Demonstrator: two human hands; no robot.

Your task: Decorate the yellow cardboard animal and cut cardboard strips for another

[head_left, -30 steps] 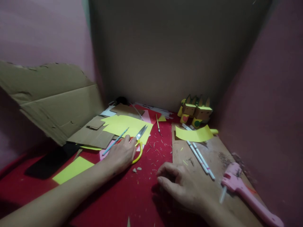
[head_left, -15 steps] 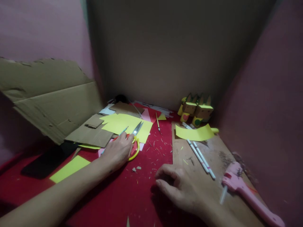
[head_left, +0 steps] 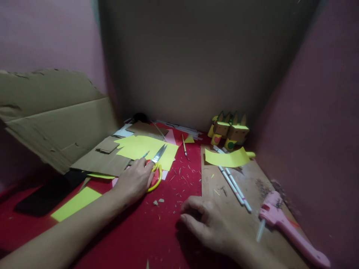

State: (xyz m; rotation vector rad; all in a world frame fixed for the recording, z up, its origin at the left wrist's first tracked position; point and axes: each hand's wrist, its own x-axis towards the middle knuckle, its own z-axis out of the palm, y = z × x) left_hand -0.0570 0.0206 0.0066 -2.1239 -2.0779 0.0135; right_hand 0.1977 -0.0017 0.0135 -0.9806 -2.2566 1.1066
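My left hand [head_left: 134, 179] is closed at the handles of a pair of scissors [head_left: 158, 158] with yellow and red grips. Its blades point away, over a sheet of yellow paper [head_left: 140, 145]. The tip of a blue pencil [head_left: 146, 154] shows just past the knuckles; whether the fingers also touch it I cannot tell. Near the table's middle, my right hand [head_left: 206, 222] rests with curled fingers and a gap between thumb and forefinger, holding nothing. It lies beside the left edge of a brown board [head_left: 210, 179].
A pink glue gun [head_left: 283, 220] lies at the right, near white sticks [head_left: 232, 186] and a curved yellow strip [head_left: 227, 157]. Small cardboard figures [head_left: 230, 130] stand behind. Cardboard [head_left: 56, 127] leans at the left above a black flat object [head_left: 47, 194]. Scraps litter the red tabletop [head_left: 168, 239].
The view has shifted slightly, so most things sit a little further left. Both hands keep nearly the same pose, the left still at the scissors.
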